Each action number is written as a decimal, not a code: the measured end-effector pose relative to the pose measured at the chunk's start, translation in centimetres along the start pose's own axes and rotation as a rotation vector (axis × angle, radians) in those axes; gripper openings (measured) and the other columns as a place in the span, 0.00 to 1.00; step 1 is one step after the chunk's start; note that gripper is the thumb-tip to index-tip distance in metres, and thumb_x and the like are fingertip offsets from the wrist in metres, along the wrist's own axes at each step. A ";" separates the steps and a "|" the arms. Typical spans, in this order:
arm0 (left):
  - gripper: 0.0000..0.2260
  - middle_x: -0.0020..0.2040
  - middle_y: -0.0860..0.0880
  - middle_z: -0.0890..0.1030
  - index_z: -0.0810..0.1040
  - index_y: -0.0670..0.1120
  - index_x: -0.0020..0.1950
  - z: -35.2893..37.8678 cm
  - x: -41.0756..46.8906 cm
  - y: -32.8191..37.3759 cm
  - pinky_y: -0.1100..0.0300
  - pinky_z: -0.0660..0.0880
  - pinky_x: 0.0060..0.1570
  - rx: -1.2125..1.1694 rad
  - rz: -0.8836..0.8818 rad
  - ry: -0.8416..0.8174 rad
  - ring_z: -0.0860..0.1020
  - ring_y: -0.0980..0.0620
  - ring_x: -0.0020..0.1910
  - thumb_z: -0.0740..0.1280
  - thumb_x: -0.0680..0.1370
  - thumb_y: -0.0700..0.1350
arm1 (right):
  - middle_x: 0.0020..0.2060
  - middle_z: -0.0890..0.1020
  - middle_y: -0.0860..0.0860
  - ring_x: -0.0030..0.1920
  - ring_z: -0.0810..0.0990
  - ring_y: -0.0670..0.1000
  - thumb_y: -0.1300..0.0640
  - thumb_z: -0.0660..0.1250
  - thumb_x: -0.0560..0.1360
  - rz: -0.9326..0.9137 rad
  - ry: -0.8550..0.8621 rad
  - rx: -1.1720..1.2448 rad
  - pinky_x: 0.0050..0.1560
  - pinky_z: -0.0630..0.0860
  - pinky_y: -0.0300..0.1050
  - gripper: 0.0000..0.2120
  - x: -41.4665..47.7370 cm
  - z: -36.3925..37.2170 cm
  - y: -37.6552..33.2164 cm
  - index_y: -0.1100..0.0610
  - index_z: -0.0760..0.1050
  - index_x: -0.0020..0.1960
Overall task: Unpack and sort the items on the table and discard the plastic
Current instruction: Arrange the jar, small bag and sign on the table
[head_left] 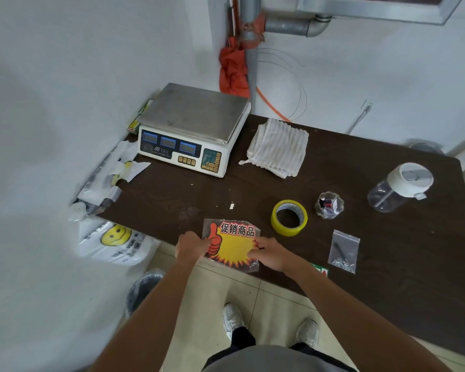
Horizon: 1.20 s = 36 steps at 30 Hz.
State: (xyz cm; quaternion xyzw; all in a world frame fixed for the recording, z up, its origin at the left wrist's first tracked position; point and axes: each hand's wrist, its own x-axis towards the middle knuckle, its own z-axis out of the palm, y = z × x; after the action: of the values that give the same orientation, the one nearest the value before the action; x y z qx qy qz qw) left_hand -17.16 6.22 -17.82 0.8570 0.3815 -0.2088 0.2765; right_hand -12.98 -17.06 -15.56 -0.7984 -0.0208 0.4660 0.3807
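Observation:
A clear plastic sleeve holding yellow starburst price cards with a red thumbs-up lies at the front edge of the dark table. My left hand grips the sleeve's left side. My right hand pinches its right side. A small zip bag of screws lies to the right. A roll of yellow tape and a small clear jar with small items inside sit beyond the sleeve.
An electronic scale stands at the back left, a folded white cloth beside it. A clear jug with a white lid lies at right. Smiley-face plastic bags hang off the table's left end, above a black-lined bin.

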 end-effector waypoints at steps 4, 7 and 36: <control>0.28 0.62 0.40 0.74 0.76 0.39 0.64 0.4 -0.5 -0.4 0.53 0.71 0.51 0.075 -0.040 0.012 0.78 0.41 0.57 0.67 0.76 0.60 | 0.53 0.79 0.52 0.45 0.78 0.44 0.54 0.68 0.77 -0.023 -0.029 0.019 0.40 0.71 0.36 0.10 -1.6 -0.2 -1.2 0.52 0.74 0.57; 0.32 0.66 0.38 0.72 0.69 0.37 0.70 0.5 -1.2 -0.4 0.51 0.72 0.57 0.069 -0.054 0.030 0.75 0.40 0.63 0.65 0.78 0.62 | 0.44 0.79 0.49 0.41 0.76 0.43 0.55 0.66 0.78 -0.056 -0.027 0.039 0.40 0.70 0.37 0.07 -2.0 0.1 -1.2 0.56 0.77 0.54; 0.15 0.61 0.42 0.83 0.76 0.43 0.67 -1.7 -6.4 5.4 0.52 0.75 0.60 -1.117 0.144 -0.597 0.80 0.44 0.62 0.66 0.81 0.46 | 0.50 0.82 0.57 0.49 0.86 0.57 0.59 0.61 0.82 -0.129 0.203 0.626 0.47 0.83 0.48 0.05 -4.7 -5.2 -0.3 0.56 0.75 0.54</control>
State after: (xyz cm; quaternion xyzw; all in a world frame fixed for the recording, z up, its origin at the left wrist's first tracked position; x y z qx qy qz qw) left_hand -16.77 0.84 -11.16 0.5120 0.2808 -0.1889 0.7895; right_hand -11.60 -21.77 -10.53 -0.6822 0.1108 0.3427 0.6363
